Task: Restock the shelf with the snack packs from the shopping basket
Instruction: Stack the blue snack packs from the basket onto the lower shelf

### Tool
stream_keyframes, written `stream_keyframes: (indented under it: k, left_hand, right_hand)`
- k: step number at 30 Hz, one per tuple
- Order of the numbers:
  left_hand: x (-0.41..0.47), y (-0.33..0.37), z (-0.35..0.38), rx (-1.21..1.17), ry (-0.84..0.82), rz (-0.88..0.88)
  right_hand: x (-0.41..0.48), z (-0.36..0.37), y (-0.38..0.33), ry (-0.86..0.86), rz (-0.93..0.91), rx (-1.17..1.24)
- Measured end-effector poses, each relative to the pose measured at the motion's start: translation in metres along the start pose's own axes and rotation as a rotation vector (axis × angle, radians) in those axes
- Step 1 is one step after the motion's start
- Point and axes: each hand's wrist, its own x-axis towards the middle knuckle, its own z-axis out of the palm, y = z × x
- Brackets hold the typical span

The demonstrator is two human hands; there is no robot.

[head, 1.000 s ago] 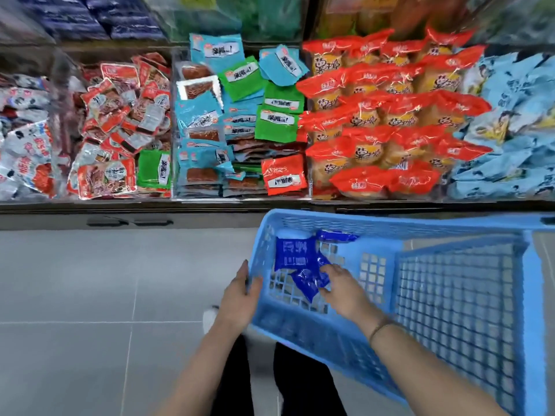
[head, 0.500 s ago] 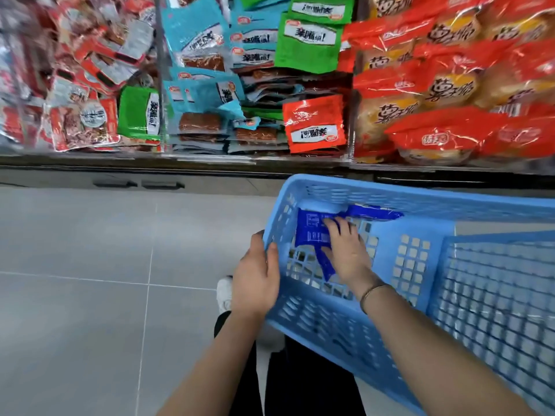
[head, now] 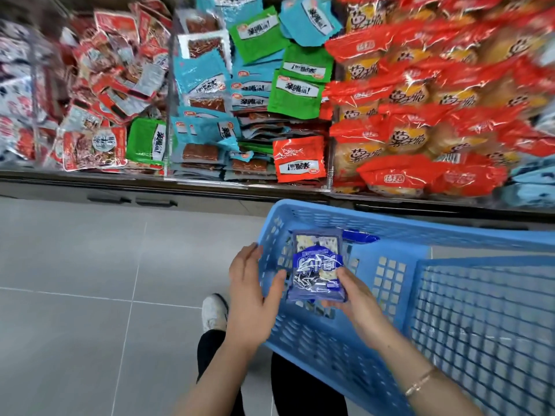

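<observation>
The green packs [head: 292, 91] and teal packs [head: 201, 76] heaped on the shelf [head: 210, 184] carry white labels with the Chinese characters 亲嘴烧, some of them turned sideways or upside down. The puffy orange-red bags [head: 405, 136] to their right show bold black characters on yellow, too blurred to read with certainty. The blue snack pack [head: 318, 265] has large white characters across its middle that glare and creases make unreadable. It is a flat, shiny pouch with a clear window at its top showing pale pieces inside. The right hand [head: 351, 295] holds it raised over the near left corner of the blue shopping basket [head: 450, 238], thumb on its front and fingers curled beneath its lower edge. A thin bracelet [head: 420, 382] circles that wrist. The left hand [head: 252, 295] clasps the basket's near left corner, thumb inside the wall and fingers outside. A second blue pack [head: 360, 236] lies at the basket's far wall.
</observation>
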Motion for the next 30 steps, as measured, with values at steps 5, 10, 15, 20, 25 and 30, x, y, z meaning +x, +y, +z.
stream_keyframes:
  k: [5, 10, 15, 20, 25, 30]
  left_hand:
    - [-0.006, 0.023, -0.001, -0.528, -0.31, -0.28]
    - [0.008, 0.018, -0.03, -0.209, -0.336, -0.212]
    - [0.025, 0.024, -0.05, 0.145, -0.323, -0.147]
    - [0.033, 0.023, -0.055, -0.259, -0.162, -0.306]
    - [0.029, 0.018, -0.06, -0.561, -0.122, -0.43]
    - [0.027, 0.016, -0.054, -0.557, -0.098, -0.524]
  right_hand:
    - [-0.015, 0.025, 0.0, -0.104, -0.044, -0.116]
    - [-0.009, 0.027, -0.026, -0.004, -0.3, -0.289]
    - [0.04, -0.007, -0.035, 0.174, -0.354, -0.681]
    - [0.088, -0.028, 0.001, -0.011, -0.251, -1.474]
    - [0.105, -0.027, 0.013, 0.067, -0.23, -1.692]
    - [0.088, -0.04, 0.027, 0.087, -0.248, -1.505]
